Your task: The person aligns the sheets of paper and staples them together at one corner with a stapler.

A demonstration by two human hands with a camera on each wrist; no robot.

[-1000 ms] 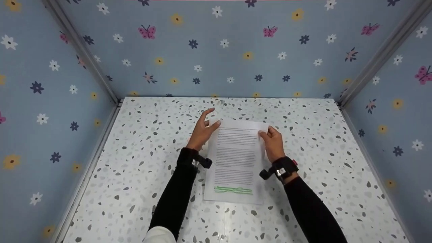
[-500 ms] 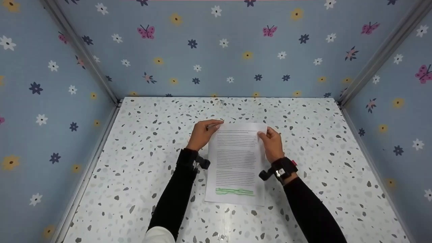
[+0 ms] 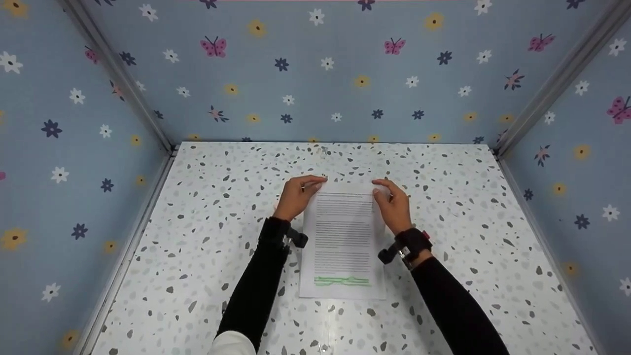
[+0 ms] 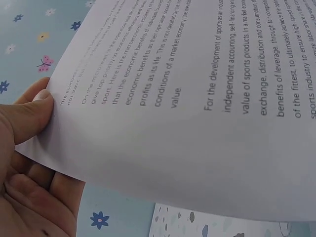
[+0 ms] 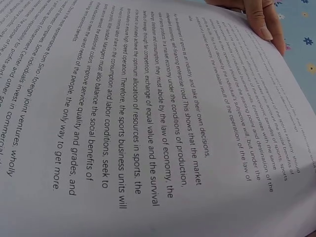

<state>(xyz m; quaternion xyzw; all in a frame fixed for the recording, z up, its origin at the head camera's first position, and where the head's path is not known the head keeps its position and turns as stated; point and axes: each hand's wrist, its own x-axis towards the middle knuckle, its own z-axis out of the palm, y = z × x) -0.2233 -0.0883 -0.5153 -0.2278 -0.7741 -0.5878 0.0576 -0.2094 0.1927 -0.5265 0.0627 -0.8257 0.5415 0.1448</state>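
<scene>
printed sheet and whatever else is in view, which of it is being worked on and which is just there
In hand:
- printed sheet, far corners lifted off the table
- left hand, pinching the far left corner
- right hand, holding the far right corner

Just there:
- speckled table
- flowered blue walls
- black wrist cameras

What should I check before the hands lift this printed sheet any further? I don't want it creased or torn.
1. Left hand grips the far left corner of the sheet: ok, thumb on top in the left wrist view.
2. Right hand grips the far right corner: ok.
3. Near edge with the green marking lies flat on the table: ok.
4. Sheet free of creases: ok, only a gentle curve.
5. One sheet or several: cannot tell.
</scene>
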